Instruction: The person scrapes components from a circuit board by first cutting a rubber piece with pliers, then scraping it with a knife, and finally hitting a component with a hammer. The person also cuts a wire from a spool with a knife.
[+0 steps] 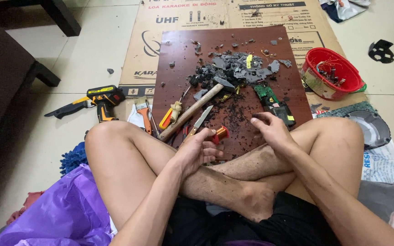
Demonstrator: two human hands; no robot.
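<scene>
Item: small copper-coloured coil [221, 134], held at the near edge of the dark wooden board [178, 54], just above the crossed legs. It is clamped in the grip of the left hand [196, 151], the fingers closed round it. Its short axis appears to run left to right, the copper end turned toward the right hand [270, 130]. The coil lies just left of that hand, near but apart; the left hand is the nearer, being in contact.

Right hand: fingers curled loosely together, nothing seen held; whether the tips touch the board cannot be told. A green circuit board [270, 98] lies just beyond it.

On the board: heap of grey plastic fragments [238, 68]; wooden-handled hammer [192, 109], its long axis slanting from near left to far right; a screwdriver [199, 123] beside it.

Beside the board: red plastic bowl [331, 73], to the right, holding small parts; yellow-and-black power drill [101, 100] and orange-handled brush [143, 111], to the left.

Packaging: flattened brown cardboard carton [135, 54] under the board, printed in black lettering, with boxed panels at its far edge.
</scene>
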